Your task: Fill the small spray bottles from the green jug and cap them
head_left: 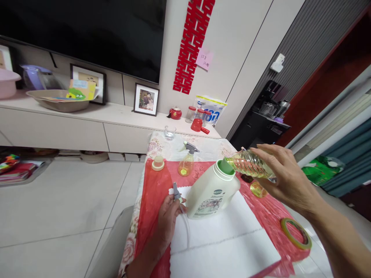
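My left hand [168,218] pinches a grey-and-pale-green trigger sprayer head [176,192], its thin clear tube hanging over the white sheet. In my right hand [279,173] is a clear ribbed bottle [251,164], tipped nearly level. Its mouth end meets a green piece [226,166] in the neck of a large off-white detergent jug [208,199]; whether that piece is a funnel or a spout I cannot tell. The jug stands on the white sheet [228,251]. Behind it stands a small spray bottle [186,166] with yellowish liquid, beside a pale cap [158,163].
Red plastic film [153,193] covers much of the table. A tape roll [295,233] lies at right, near a yellowish round container [257,189]. A glass cup [169,132] stands at the back. Red-lidded jars [190,114] and a red scoop [197,124] line the cabinet.
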Available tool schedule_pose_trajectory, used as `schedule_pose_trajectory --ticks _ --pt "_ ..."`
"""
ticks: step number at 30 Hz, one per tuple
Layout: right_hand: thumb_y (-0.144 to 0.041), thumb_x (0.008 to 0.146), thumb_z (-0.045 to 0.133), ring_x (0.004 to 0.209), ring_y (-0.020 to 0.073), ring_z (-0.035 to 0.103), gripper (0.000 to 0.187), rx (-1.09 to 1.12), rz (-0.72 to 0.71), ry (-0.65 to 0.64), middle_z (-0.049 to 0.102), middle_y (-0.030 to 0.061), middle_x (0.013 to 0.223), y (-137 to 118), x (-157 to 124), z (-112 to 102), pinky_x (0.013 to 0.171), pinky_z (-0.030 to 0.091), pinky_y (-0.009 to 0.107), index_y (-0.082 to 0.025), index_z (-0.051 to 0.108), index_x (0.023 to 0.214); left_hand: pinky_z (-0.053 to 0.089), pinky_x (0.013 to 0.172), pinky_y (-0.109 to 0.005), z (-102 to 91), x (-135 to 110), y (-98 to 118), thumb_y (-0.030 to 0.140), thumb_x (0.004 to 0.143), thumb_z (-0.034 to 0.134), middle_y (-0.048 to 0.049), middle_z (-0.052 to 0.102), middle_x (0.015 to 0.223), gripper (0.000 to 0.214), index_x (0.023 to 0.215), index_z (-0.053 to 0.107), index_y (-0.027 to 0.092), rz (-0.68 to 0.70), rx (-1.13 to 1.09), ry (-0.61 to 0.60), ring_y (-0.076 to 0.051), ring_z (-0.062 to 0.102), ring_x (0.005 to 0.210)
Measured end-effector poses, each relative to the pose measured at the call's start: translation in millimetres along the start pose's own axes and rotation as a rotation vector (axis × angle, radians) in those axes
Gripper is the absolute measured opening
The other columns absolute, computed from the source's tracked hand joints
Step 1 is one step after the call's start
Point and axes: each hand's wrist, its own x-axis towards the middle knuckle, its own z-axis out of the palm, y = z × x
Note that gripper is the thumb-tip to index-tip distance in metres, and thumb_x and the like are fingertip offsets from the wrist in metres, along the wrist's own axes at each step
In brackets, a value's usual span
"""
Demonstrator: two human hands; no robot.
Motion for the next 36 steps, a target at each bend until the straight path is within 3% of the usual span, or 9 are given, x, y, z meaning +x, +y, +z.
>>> schedule_pose_trajectory --ticks 36 --pt "-0.011 0.088 0.051 0.128 0.0322 0.044 0.056 -0.065 -0.069 0.019 0.045 0.0147 0.139 2 12 -4 0.101 0.045 0.053 -0.018 0.046 0.143 0.051 0.068 -0.034 2.4 -1 4 0.043 0.064 0.081 -0.0046 0.07 0.083 0.039 0.084 0.062 0.015 0.001 0.001 -0.016 -0.017 0.064 0.064"
